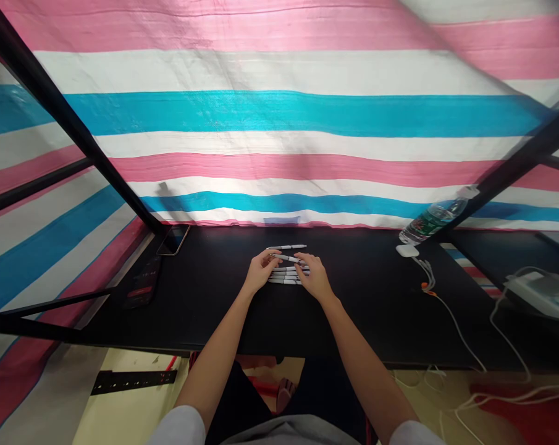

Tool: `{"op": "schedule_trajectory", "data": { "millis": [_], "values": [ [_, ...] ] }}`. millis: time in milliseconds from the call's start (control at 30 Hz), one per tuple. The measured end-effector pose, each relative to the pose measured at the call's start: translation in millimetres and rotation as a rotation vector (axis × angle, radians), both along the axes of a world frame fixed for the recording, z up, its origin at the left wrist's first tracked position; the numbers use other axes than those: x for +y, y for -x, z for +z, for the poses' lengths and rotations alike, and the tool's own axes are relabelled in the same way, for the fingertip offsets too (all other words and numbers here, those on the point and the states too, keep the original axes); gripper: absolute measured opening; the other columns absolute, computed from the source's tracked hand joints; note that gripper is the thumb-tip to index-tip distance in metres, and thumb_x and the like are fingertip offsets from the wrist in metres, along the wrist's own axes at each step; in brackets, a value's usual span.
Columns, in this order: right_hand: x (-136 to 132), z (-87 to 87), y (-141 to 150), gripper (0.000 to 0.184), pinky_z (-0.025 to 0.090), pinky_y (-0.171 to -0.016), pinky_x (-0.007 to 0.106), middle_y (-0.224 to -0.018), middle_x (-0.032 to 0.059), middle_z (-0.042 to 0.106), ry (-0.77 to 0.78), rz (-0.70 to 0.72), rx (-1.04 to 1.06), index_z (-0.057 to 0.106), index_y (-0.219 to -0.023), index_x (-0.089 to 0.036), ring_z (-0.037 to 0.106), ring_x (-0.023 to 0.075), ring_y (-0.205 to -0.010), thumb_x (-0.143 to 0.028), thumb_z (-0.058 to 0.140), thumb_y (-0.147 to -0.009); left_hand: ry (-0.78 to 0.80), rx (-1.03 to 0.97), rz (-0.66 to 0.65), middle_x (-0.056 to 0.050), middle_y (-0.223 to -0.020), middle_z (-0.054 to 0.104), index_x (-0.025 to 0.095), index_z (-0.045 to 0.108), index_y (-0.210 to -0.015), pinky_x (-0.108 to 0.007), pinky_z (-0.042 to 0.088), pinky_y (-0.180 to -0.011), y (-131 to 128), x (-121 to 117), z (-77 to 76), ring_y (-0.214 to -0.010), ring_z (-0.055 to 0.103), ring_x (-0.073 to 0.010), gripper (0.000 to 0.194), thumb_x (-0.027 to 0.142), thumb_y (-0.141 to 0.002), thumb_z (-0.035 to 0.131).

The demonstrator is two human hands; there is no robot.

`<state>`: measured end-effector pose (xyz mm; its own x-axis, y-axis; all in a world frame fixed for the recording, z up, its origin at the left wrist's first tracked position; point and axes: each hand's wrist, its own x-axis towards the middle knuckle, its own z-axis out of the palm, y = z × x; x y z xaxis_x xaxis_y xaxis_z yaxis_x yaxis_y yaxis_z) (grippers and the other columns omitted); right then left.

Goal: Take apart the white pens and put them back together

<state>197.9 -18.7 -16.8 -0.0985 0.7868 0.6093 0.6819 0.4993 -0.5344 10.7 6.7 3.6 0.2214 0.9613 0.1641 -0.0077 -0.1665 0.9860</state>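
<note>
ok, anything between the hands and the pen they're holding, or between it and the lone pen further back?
Nothing visible. Left hand and right hand are at opposite ends of the held pen; no object shows between it and the lone pen. The other pens lie on the near side.

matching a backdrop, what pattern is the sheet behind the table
The sheet has pink, white and blue stripes, clearest in the head view.

The right hand (315, 277) partly hides the pens (285, 277) lying beneath it.
</note>
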Motion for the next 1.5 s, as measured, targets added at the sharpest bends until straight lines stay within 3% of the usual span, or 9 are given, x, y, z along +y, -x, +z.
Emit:
{"op": "schedule_trajectory", "data": {
  "millis": [300,467,533,733,900,1000,1267,1400,1500],
  "values": [
    [-5,7.6,5,0.021,0.047,-0.076,0.032,-0.089,0.0055,0.067,-0.112,0.022,-0.043,0.067,-0.102,-0.022,0.061,0.0189,-0.082,-0.022,0.047,-0.095,-0.02,0.033,0.083,0.002,-0.052,0.054,0.014,0.061,-0.068,-0.022,0.036,-0.051,-1,0,-3.7,-0.05,0.047,-0.009,0.035,0.047,-0.081,0.064],
    [-8,7.8,9,0.023,0.049,-0.072,0.029,-0.091,0.0066,0.063,-0.103,-0.01,-0.104,0.062,-0.105,-0.021,0.06,0.0188,-0.084,-0.017,0.043,-0.093,0.023,-0.077,-0.034,-0.003,-0.076,0.066,0.016,0.067,-0.107,-0.024,0.042,-0.059,0,0,-1.6,-0.063,0.055,-0.0115,0.039,0.041,-0.078,0.069],
    [-8,7.8,9,0.023,0.049,-0.073,0.029,-0.09,0.0066,0.063,-0.11,-0.017,-0.102,0.062,-0.104,-0.021,0.059,0.0191,-0.083,-0.016,0.043,-0.092,0.051,-0.113,-0.084,-0.004,-0.078,0.066,0.016,0.067,-0.11,-0.024,0.043,-0.061,0,0,-1.6,-0.065,0.055,-0.0116,0.04,0.039,-0.077,0.07],
    [-7,8.2,9,0.026,0.048,-0.076,0.034,-0.084,0.0059,0.066,-0.14,0.008,-0.16,0.064,-0.115,-0.021,0.056,0.0203,-0.078,-0.022,0.046,-0.095,0.053,-0.101,-0.025,0.0,-0.066,0.06,0.015,0.064,-0.083,-0.023,0.04,-0.057,-3,0,-2.9,-0.059,0.051,-0.0099,0.03,0.043,-0.076,0.07],
    [-6,5.4,9,0.029,0.049,-0.073,0.031,-0.082,0.0054,0.066,-0.137,0.012,-0.149,0.067,-0.114,-0.023,0.058,0.0182,-0.076,-0.023,0.045,-0.097,-0.002,-0.012,0.132,0.006,-0.048,0.039,0.016,0.045,-0.057,-0.021,0.026,-0.046,-2,2,-6.1,-0.046,0.032,-0.0061,0.045,0.051,-0.078,0.065],
    [-7,5.2,7,0.028,0.051,-0.073,0.029,-0.087,0.0055,0.067,-0.123,0.013,-0.091,0.068,-0.113,-0.024,0.061,0.0177,-0.08,-0.023,0.045,-0.096,-0.023,-0.05,0.217,0.006,-0.046,0.034,0.017,0.036,-0.052,-0.021,0.023,-0.045,1,4,-6.5,-0.045,0.028,-0.0056,0.052,0.052,-0.08,0.062],
    [-9,7.1,6,0.035,0.052,-0.071,0.025,-0.091,0.0056,0.067,-0.043,0.041,-0.056,0.066,-0.12,-0.026,0.064,0.015,-0.079,-0.021,0.041,-0.096,-0.013,-0.121,0.108,-0.002,-0.067,0.061,0.015,0.065,-0.081,-0.023,0.041,-0.054,-2,0,4.7,-0.055,0.049,-0.0095,0.032,0.046,-0.077,0.068],
    [-8,4.9,3,0.032,0.05,-0.068,0.024,-0.089,0.0049,0.066,-0.029,-0.001,-0.022,0.068,-0.115,-0.024,0.062,0.0133,-0.071,-0.021,0.043,-0.095,0.028,-0.302,0.225,-0.004,-0.076,0.064,0.015,0.062,-0.09,-0.026,0.047,-0.062,0,7,-1.0,-0.066,0.057,-0.0129,0.03,0.043,-0.079,0.064],
    [-7,2.5,1,0.031,0.05,-0.067,0.024,-0.088,0.0045,0.066,-0.037,-0.022,-0.01,0.067,-0.114,-0.022,0.061,0.0125,-0.066,-0.02,0.044,-0.094,0.107,-0.462,0.301,-0.002,-0.072,0.06,0.017,0.053,-0.081,-0.027,0.048,-0.066,3,13,-4.5,-0.066,0.058,-0.0126,0.021,0.037,-0.079,0.059]
  ]
}}
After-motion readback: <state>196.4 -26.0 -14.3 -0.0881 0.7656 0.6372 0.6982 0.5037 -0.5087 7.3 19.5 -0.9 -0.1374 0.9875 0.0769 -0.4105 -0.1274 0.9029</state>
